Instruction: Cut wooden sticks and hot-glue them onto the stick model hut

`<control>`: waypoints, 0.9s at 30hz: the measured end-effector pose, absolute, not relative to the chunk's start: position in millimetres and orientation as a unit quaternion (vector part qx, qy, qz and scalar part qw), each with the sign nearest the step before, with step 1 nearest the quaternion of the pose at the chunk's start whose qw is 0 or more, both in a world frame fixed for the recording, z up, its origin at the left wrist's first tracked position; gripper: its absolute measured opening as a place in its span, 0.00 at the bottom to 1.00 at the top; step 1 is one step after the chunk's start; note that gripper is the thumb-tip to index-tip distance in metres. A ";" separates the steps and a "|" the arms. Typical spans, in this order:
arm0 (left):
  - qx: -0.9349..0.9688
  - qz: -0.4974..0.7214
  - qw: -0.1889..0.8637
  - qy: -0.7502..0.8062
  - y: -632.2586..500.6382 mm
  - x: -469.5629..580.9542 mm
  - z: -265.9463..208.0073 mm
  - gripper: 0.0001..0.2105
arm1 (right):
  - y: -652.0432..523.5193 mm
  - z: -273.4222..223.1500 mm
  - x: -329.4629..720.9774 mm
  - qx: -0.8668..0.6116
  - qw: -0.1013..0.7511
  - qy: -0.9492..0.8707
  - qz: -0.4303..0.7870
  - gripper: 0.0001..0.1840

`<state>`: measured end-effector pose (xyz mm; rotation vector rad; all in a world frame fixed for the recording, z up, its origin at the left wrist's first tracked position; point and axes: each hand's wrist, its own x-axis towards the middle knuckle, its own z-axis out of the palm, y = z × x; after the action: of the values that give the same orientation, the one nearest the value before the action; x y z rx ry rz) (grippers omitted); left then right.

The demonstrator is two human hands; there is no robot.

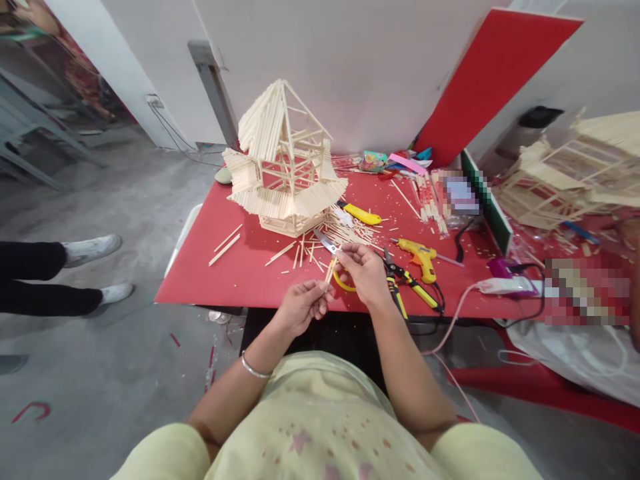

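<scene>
Just above the table's front edge, my left hand (303, 305) pinches the lower end of a few short, pale wooden sticks (329, 275). My right hand (367, 272) has its fingers closed at the upper end of the same sticks. Behind my right hand are scissors (326, 241) with yellow handles, partly covered by the fingers; whether the hand touches them I cannot tell. Farther back stands a model pavilion (287, 200) built of sticks, its pointed roof covered on the left and bare framing on the right. Loose sticks (350, 233) lie scattered at its base.
On the red table (195, 280) lie a yellow utility knife (363, 214), yellow-black pliers (397, 297), a yellow glue gun (419, 258) and bundled sticks (434, 207). Another stick model (565, 177) stands beyond a green board (487, 200). A person's legs (45, 277) are at left.
</scene>
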<state>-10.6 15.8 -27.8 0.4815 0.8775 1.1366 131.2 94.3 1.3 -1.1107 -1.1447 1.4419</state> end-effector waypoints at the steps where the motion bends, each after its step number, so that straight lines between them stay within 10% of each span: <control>1: 0.222 0.519 0.724 0.398 15.3 -11.3 -28.5 0.16 | 92.7 1.9 131.6 -0.450 0.473 -0.474 0.590 0.20; 6: 0.233 0.544 0.688 0.421 14.8 -19.0 -30.8 0.16 | 82.9 -5.7 143.7 -0.488 0.422 -0.576 0.501 0.23; 13: 0.302 0.558 0.589 0.500 22.3 -34.4 -33.1 0.17 | 79.1 -21.8 157.3 -0.591 0.136 -0.794 0.032 0.30; 27: 0.415 0.542 0.436 0.587 20.0 -62.2 -33.5 0.15 | 91.7 -14.8 137.5 -0.634 -0.005 -0.772 -0.034 0.26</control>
<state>-62.2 20.0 -33.5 1.0333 1.4606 1.3483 137.5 91.7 -14.8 -1.9992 -2.4337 -0.1064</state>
